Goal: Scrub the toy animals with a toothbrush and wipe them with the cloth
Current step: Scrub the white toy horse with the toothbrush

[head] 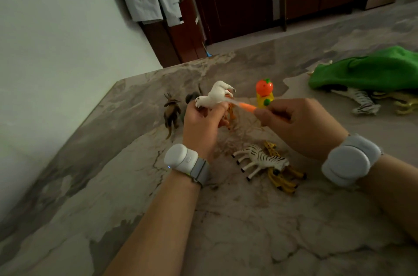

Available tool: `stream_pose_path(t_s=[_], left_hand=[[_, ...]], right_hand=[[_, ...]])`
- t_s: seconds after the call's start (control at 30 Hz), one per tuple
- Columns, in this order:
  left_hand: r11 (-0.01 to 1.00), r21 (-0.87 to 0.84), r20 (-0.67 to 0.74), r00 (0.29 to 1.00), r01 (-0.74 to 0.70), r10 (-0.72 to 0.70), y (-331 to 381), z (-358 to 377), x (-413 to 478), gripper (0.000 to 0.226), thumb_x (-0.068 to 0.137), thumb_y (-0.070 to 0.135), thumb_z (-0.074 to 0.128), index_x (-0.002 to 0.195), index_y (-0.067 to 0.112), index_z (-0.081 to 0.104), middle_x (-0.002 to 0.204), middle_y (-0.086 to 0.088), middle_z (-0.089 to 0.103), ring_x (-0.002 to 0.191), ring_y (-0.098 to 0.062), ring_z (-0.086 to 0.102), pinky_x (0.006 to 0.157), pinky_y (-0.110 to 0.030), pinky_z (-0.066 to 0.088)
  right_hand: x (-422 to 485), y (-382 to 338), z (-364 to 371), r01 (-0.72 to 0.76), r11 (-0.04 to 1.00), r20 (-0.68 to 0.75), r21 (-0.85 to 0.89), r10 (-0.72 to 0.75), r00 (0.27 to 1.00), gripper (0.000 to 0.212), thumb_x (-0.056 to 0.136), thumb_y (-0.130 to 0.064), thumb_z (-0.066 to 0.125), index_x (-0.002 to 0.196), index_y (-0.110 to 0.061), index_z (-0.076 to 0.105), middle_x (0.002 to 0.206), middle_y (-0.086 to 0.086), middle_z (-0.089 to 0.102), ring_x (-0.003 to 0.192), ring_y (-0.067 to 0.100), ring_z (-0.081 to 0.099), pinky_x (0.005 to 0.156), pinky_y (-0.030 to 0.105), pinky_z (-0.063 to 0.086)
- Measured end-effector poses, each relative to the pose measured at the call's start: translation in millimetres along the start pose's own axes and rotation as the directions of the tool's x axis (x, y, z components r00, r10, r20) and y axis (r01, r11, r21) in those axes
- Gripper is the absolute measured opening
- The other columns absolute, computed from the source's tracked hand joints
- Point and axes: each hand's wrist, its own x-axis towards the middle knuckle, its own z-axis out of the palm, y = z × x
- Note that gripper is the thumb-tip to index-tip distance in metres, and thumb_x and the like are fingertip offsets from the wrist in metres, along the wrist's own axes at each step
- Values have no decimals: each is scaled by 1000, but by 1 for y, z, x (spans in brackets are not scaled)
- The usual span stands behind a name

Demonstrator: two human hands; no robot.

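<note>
White toy animal sits above the floor in the grip of your left hand, fingers curled round its underside. Your right hand pinches the orange toothbrush; its blurred head seems to touch the animal's flank. A zebra lies across a yellow giraffe between your wrists. The green cloth lies far right, draped over a striped toy.

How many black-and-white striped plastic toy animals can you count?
2: a plastic zebra lying near the right hand, and a white tiger partly under the crumpled green cloth at right. The cloth may hide more.
</note>
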Motion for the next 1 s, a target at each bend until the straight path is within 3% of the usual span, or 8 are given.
stream_pose_path(t_s=[0.07,0.23,0.43,0.6,0.8,0.9,1.0], left_hand=[[1000,26,3,1000,3,-3,0,0,-1,27,80,20,78,103,13,64,83,-4,73,63,-12,68,62,-25,54],[999,-49,112,994,1,5,-1,-1,-2,53,72,30,82,115,5,64,104,-16,72,79,-16,69,69,-29,54],[999,33,56,998,1,-3,-7,-2,2,46,68,31,80,109,13,66,92,-7,75,82,-23,73,79,-44,58],[1000,-20,121,993,-12,14,-6,-1,0,54,69,35,83,114,10,66,101,-14,72,88,-23,71,74,-33,55],[999,23,92,996,-22,20,-11,-3,4,45,71,32,80,109,11,65,92,-12,73,81,-26,71,81,-49,59],[1000,-16,118,993,-17,19,-9,-2,2,53,68,37,83,112,11,65,99,-14,73,81,-20,70,73,-36,56],[1000,-27,132,991,-11,14,-8,-2,1,55,70,36,83,115,10,65,104,-14,72,83,-19,70,73,-33,53]], right_hand=[[-2,-3,2,36,999,20,-3,-35,999,46,92,-54,52,71,-16,67,54,1,51,58,17,50,53,30,37],[3,4,-1,-62,998,-93,-31,59,994,50,94,-54,51,72,-11,64,55,3,51,63,17,51,52,29,36],[-4,-5,4,18,1000,57,-2,-18,998,60,87,-69,41,73,-16,65,57,4,54,58,17,50,53,28,38],[3,7,-1,-74,997,-82,-29,71,994,53,93,-57,48,73,-11,64,56,3,52,63,17,51,53,28,36],[-3,-3,5,23,999,45,27,-24,999,60,87,-68,41,72,-16,65,58,5,55,59,19,51,55,30,39],[2,4,1,-55,998,-43,-14,54,998,52,94,-57,49,73,-12,64,56,4,52,58,18,49,53,31,36],[2,7,0,-85,996,-83,-21,83,993,50,96,-54,50,72,-12,62,56,3,51,53,16,47,52,33,35]])
